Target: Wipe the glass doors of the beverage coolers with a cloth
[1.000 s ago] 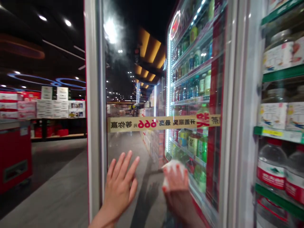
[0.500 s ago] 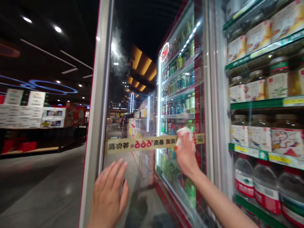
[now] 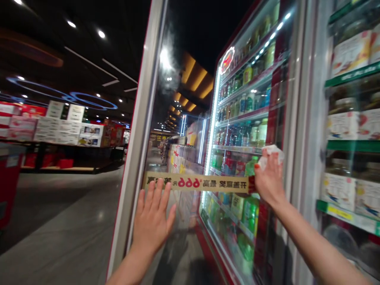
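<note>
A glass fridge door [image 3: 184, 221] with a metal frame stands swung open in front of me. My left hand [image 3: 152, 215] lies spread against the glass near the frame, fingertips over the left end of a gold strip [image 3: 213, 184] with mirrored lettering. Farther right, my right hand [image 3: 270, 178] presses a crumpled white tissue [image 3: 271, 152] against the glass, at the strip's right end. Its fingers lie over the tissue, which sticks out above them.
Shelves of bottled drinks [image 3: 340, 178] with green edges stand close on the right. Through or in the glass shows a lit drinks fridge [image 3: 237, 118]. Stacked white boxes [image 3: 59, 128] sit on a display at the left, beyond grey floor [image 3: 68, 229].
The view has turned left, so the door sits farther right. My right hand has wiped rightward along the strip with the tissue. My left hand has moved up onto the strip, fingers straighter.
</note>
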`<move>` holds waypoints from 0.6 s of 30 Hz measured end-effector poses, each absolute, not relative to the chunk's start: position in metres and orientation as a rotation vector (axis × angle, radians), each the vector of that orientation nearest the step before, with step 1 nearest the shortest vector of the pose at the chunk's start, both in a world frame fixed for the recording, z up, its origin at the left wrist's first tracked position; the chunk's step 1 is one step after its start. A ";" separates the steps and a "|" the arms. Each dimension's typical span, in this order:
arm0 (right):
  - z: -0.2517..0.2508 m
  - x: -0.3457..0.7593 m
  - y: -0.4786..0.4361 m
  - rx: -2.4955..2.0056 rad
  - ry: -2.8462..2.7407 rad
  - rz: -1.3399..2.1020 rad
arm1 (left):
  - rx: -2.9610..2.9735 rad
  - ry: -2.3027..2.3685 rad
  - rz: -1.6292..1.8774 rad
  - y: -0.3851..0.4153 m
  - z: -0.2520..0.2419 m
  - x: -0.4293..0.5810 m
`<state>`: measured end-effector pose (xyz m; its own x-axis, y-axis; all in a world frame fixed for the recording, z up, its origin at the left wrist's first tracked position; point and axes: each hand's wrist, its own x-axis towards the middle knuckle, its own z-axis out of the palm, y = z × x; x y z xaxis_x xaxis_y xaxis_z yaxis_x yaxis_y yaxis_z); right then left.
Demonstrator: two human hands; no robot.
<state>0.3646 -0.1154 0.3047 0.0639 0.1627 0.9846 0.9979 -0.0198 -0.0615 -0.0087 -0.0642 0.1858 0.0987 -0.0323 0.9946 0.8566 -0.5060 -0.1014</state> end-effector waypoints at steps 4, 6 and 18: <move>0.292 0.346 -0.115 -1.358 -1.377 -1.202 | -1.696 -0.851 -1.574 -0.060 0.181 -0.004; 0.264 0.324 -0.116 -1.166 -1.814 -1.383 | -1.709 -0.854 -1.590 -0.060 0.181 -0.002; 0.306 0.423 -0.116 -1.142 -1.357 -1.215 | -1.594 -0.901 -1.430 -0.067 0.183 -0.005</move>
